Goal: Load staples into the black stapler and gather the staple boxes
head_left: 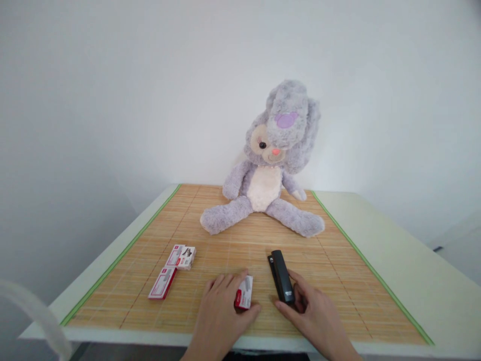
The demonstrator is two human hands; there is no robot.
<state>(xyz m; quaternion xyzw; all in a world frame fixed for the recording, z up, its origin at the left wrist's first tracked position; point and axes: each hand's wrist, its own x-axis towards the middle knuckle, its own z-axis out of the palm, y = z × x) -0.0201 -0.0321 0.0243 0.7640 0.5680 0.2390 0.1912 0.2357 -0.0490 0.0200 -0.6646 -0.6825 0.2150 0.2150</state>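
Note:
My left hand is curled around a small red-and-white staple box on the mat, index finger along its far end and thumb by its near end. Part of the box is hidden under the fingers. To the right lies a black stapler, its long body pointing away from me. My right hand grips the stapler's near end, with the thumb at its left and the fingers at its right. Two more small red-and-white boxes, a farther one and a nearer one, lie touching on the left.
A lilac plush rabbit sits at the back against the white wall, legs spread. A bamboo mat with green edging covers much of the white table. A blurred pale curved thing crosses the lower left corner.

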